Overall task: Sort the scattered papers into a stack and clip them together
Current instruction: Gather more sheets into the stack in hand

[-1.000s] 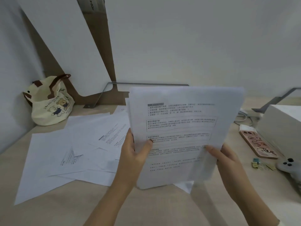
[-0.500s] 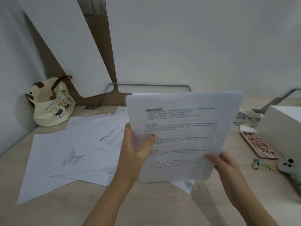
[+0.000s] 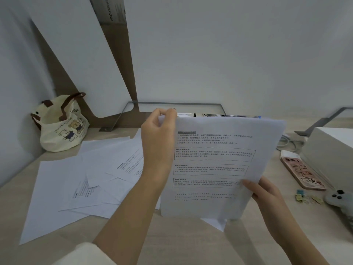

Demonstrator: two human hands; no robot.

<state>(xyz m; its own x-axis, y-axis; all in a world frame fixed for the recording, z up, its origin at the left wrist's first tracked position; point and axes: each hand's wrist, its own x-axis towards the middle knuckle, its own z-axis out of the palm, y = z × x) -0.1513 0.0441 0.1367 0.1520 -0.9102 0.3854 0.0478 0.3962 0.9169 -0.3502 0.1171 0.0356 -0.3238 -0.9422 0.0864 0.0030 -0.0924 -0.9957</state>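
A stack of printed papers is held upright above the desk. My left hand pinches the stack's top left corner. My right hand grips its lower right edge, thumb on the front sheet. Several loose papers lie scattered and overlapping on the desk at the left. A corner of one more sheet pokes out below the stack. Small binder clips lie on the desk at the right.
A cloth tote bag with bear prints stands in the back left corner. At the right lie a pink phone, a white box and a grey gadget. A white board leans against the wall.
My left hand has slid up from the stack's left edge to its top left corner. The stack has tilted slightly. My right hand keeps its hold.
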